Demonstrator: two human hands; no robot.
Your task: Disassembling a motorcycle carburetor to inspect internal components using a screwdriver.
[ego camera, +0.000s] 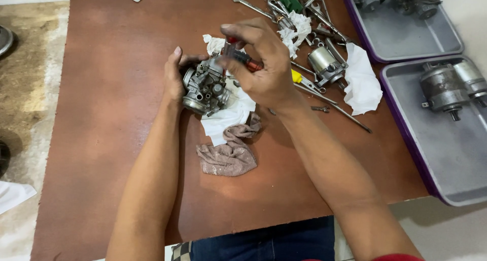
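Head cam looked straight down at the brown bench (101, 139). Left hand (175, 78) was wrapped around the side of a small metal carburetor (205, 91), holding it steady on a white paper towel (225, 120) near the middle of the bench. Right hand (264, 71) was pinched shut on a red-handled screwdriver (243, 58), tip angled down into the top of the carb; couldn't make out which screw it sat in. Crumpled pinkish rag (228, 157) lay just in front, with wrenches (253, 7) and a small motor (324, 63) scattered behind. My take: the steadying grip mattered most here, and keeping the driver square and pressed in would have saved those soft screw heads from stripping.
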